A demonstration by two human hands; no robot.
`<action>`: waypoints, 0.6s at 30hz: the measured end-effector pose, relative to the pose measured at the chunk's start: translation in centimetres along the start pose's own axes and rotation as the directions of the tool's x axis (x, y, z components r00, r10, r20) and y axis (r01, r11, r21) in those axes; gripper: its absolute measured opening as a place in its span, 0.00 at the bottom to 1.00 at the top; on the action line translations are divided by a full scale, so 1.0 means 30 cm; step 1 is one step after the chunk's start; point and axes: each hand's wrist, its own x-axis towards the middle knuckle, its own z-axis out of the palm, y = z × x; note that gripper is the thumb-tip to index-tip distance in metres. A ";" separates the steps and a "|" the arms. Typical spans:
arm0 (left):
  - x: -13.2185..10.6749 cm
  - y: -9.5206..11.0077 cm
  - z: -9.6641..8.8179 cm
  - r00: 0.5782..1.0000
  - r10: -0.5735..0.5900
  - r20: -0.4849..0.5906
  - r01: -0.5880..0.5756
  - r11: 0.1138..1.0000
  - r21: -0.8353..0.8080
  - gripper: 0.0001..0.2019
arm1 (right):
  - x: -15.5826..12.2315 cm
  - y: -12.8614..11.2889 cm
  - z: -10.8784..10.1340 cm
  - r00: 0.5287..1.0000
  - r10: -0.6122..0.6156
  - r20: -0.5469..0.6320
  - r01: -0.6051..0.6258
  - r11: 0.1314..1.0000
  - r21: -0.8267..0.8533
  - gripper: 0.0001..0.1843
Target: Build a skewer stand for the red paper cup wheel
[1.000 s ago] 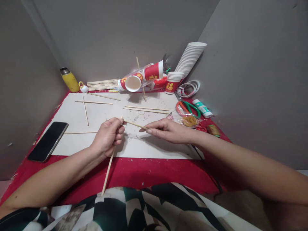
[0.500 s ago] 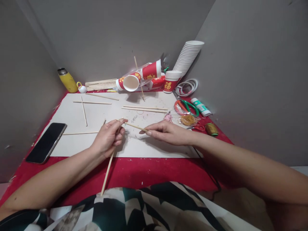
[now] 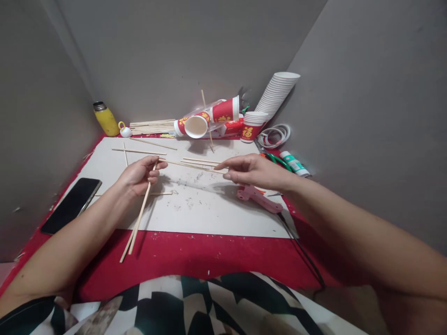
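My left hand [image 3: 141, 174] is closed round two thin wooden sticks [image 3: 137, 222] that slant down toward the table's near edge. My right hand [image 3: 253, 171] pinches the right end of another thin stick [image 3: 190, 165], which runs across to the left hand's fingertips. Both hands hover above a white board [image 3: 195, 204] lying on a red table cover [image 3: 195, 253]. More loose sticks [image 3: 138, 151] lie on the board behind the left hand. A pink glue gun [image 3: 257, 197] lies on the board just under my right wrist.
A black phone [image 3: 71, 204] lies at the left. At the back stand a yellow bottle [image 3: 104, 120], a bundle of sticks [image 3: 152, 125], red paper cups [image 3: 209, 118] and a leaning stack of white cups [image 3: 275, 90]. Coiled cable [image 3: 275, 135], scissors and a glue tube [image 3: 295, 164] are at the right.
Both hands moved away from me, further up the board. The left hand now holds two sticks side by side. The pink glue gun has come into view under the right wrist.
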 end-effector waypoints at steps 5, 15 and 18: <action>0.018 0.002 -0.006 0.998 0.006 -0.063 -0.009 0.998 -0.054 0.11 | 0.032 0.027 0.003 0.988 -0.014 -0.153 0.011 1.000 -0.015 0.21; 0.079 0.078 -0.090 0.976 0.128 -0.174 -0.160 0.969 -0.188 0.10 | 0.172 0.125 -0.013 0.958 -0.134 -0.255 -0.053 0.787 -0.614 0.16; 0.090 0.082 -0.105 0.970 0.133 -0.202 -0.178 0.958 -0.224 0.09 | 0.223 0.103 0.019 0.991 -0.088 -0.101 -0.037 0.545 -0.838 0.17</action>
